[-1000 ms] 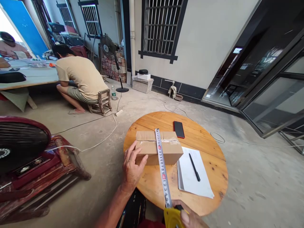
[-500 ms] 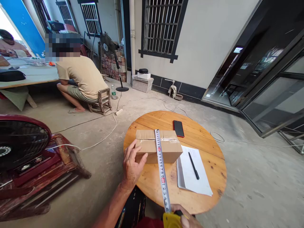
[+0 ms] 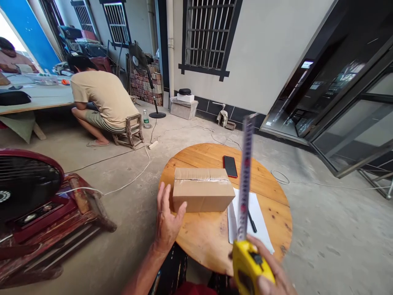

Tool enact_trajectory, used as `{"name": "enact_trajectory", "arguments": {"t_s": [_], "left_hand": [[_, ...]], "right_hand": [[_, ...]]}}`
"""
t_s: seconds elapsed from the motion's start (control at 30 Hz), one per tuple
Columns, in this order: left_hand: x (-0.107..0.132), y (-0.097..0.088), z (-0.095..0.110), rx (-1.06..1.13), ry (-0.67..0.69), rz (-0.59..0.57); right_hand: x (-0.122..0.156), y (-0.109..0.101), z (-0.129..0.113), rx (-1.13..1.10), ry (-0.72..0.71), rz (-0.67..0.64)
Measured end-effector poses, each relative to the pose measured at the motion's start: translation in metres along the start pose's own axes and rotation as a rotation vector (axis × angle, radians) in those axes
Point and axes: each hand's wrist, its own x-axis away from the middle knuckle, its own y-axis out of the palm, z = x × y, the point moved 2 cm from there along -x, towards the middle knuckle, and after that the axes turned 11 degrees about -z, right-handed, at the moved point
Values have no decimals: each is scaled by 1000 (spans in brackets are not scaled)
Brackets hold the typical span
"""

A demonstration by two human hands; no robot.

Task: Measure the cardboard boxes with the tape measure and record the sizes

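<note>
A taped cardboard box (image 3: 202, 189) lies on a round wooden table (image 3: 215, 241). My left hand (image 3: 167, 223) is at the box's left end, fingers apart, thumb against its near corner. My right hand (image 3: 273, 278) grips a yellow tape measure (image 3: 250, 266) at the bottom right. Its extended blade (image 3: 246, 172) stands up in the air, off the box and over a white sheet of paper (image 3: 259, 223). A black pen (image 3: 252, 223) lies on the paper, partly behind the blade. A dark phone (image 3: 230, 166) rests beyond the box.
A person in a beige shirt (image 3: 102, 100) sits hunched on a low wooden stool (image 3: 130, 131) at the back left, by a long table (image 3: 39, 98). A red fan (image 3: 27, 184) stands at my left. Cables (image 3: 138, 172) cross the concrete floor. Glass doors (image 3: 346, 106) stand at the right.
The tape blade has lifted off the box and swung right and upright. My right hand has risen with the tape case. My left hand has loosened at the box's end.
</note>
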Motion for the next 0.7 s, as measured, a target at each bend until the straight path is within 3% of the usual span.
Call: {"name": "enact_trajectory", "arguments": {"t_s": [0.13, 0.23, 0.4, 0.53, 0.7], "left_hand": [[13, 6, -21, 241, -261, -128], [14, 9, -26, 312, -355, -248], [-3, -10, -13, 128, -328, -220], [-20, -32, -5, -16, -275, -188], [-28, -30, -7, -75, -242, -272]], "right_hand": [[-41, -33, -30, 95, -114, 234], [-75, -41, -33, 62, -188, 193], [-89, -34, -29, -18, -211, 75], [-102, -30, -55, -27, -264, 31], [-145, -30, -80, 34, -210, 18]]}}
